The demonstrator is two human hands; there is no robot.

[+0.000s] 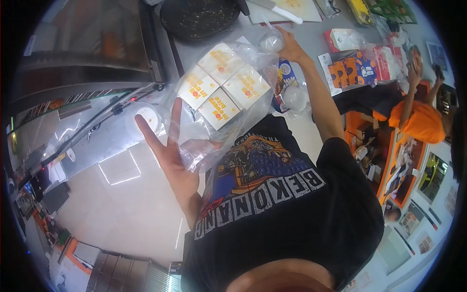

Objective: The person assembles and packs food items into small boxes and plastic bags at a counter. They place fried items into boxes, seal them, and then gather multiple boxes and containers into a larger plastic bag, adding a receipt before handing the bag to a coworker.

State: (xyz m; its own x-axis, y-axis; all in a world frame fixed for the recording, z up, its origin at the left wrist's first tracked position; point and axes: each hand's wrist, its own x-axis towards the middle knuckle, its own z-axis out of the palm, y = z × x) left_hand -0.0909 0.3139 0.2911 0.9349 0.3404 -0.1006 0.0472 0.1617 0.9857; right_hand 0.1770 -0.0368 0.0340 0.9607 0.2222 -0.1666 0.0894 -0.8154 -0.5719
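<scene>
A clear plastic bag [251, 109] holds several small white boxes [219, 87] with orange and yellow print on their lids, packed side by side. My left hand [178, 155] is at the near left end of this bag, fingers spread, with the film draped over some of them and held there. My right hand [290, 47] is beyond the boxes, gripping a small knotted clear bag with whitish contents [271, 43]. A similar small bag [294, 98] lies nearer me, beside a blue printed packet [285, 78].
Beyond the boxes sit a dark round pan [199, 18] and a white-handled knife [288, 15] on a cutting board [303, 9]. A round clear container [146, 118] stands left. Orange printed boxes [352, 71] and a receipt [328, 71] lie right, near another person in orange [417, 120].
</scene>
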